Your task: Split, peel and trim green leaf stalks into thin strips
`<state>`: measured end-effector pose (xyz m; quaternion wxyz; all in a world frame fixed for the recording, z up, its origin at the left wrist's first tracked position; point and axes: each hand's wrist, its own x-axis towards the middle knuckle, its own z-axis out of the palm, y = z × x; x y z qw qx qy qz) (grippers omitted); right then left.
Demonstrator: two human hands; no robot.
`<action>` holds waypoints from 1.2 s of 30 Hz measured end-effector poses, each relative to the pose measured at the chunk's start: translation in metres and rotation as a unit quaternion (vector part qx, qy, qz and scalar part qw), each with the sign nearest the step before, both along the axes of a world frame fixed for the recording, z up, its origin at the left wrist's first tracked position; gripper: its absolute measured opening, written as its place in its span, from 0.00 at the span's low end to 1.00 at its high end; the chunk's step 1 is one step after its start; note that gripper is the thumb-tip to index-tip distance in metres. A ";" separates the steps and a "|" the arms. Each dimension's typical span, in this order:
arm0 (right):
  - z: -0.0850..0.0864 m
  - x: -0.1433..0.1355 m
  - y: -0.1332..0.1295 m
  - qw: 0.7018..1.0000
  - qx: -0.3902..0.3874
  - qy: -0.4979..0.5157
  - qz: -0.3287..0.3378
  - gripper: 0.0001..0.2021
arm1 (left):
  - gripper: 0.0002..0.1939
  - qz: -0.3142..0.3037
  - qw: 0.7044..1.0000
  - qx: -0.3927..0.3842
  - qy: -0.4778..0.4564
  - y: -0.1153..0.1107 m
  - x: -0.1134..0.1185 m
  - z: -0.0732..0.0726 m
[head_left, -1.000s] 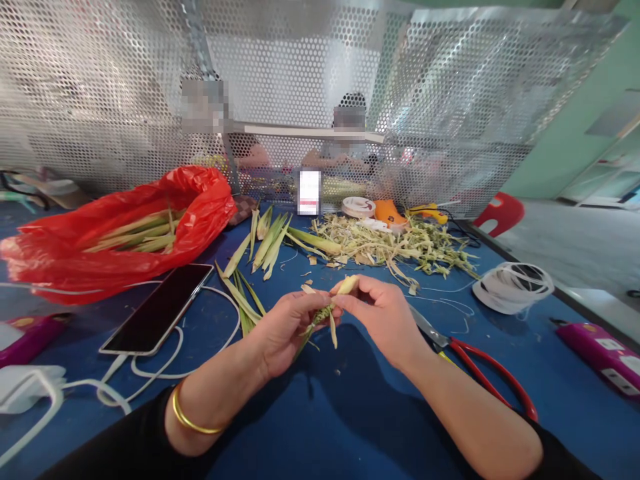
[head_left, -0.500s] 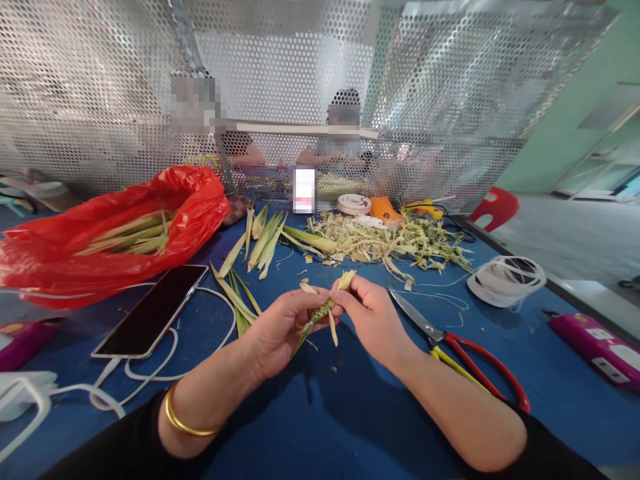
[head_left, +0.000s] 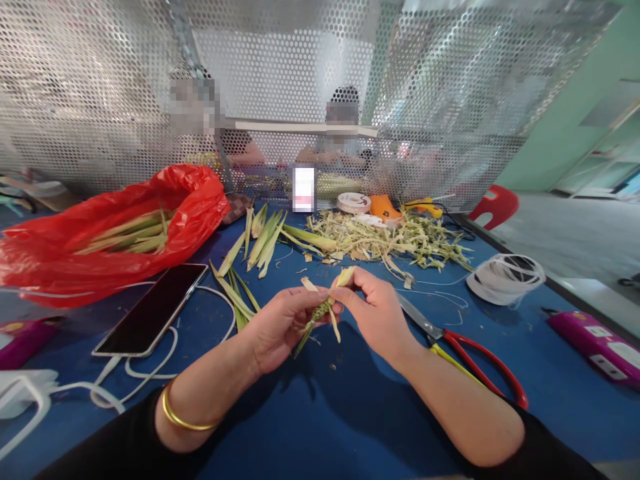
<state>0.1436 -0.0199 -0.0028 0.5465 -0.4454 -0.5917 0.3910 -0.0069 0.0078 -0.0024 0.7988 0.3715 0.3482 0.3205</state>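
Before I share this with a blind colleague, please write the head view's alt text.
A left hand and right hand hold a plaited green leaf piece above a blue table. A red bag of leaves and a dark-screened phone lie to the left, scissors to the right, leaf scraps beyond.

There is one left hand (head_left: 280, 323), one right hand (head_left: 383, 313), one braid (head_left: 319, 313), one bangle (head_left: 181, 421), one bag (head_left: 100, 273), one dark phone (head_left: 151, 311), one lit screen (head_left: 305, 189), one pair of scissors (head_left: 440, 333), one reel (head_left: 353, 203), one coil (head_left: 495, 287) and one chair (head_left: 503, 203). There are two purple things (head_left: 593, 347). The leaves (head_left: 267, 247) are too jumbled to count.
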 end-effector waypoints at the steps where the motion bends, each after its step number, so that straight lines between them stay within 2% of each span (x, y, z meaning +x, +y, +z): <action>1: 0.001 0.001 0.000 1.000 0.005 -0.009 -0.001 0.07 | 0.06 0.001 1.000 0.005 0.001 0.000 0.000 0.000; 4: 0.007 0.006 0.001 0.999 0.009 -0.037 0.030 0.08 | 0.05 -0.002 1.000 0.007 0.000 0.001 -0.001 0.001; 8: 0.015 0.019 0.004 0.989 0.041 -0.115 0.085 0.07 | 0.06 -0.023 0.999 -0.048 -0.005 0.001 0.000 0.003; 11: 0.017 0.025 0.006 0.973 0.105 -0.184 0.094 0.07 | 0.07 -0.034 0.995 -0.091 -0.006 0.001 0.000 0.003; 16: 0.012 0.021 0.006 0.959 0.173 -0.215 0.072 0.08 | 0.08 -0.043 0.995 -0.086 -0.029 0.000 0.000 0.006; 20: 0.009 0.017 0.004 0.957 0.185 -0.219 0.050 0.09 | 0.06 -0.025 0.998 -0.047 -0.021 -0.002 0.000 0.008; 27: 0.010 0.018 0.001 0.959 0.181 -0.212 0.047 0.09 | 0.07 -0.081 0.994 0.068 0.015 -0.001 -0.002 0.009; 31: 0.013 0.020 0.002 0.965 0.174 -0.193 0.044 0.07 | 0.06 -0.055 0.987 0.144 0.049 -0.002 0.000 0.011; 36: 0.011 0.017 0.002 0.979 0.139 -0.148 0.029 0.07 | 0.06 -0.021 0.979 0.187 0.074 -0.005 0.002 0.011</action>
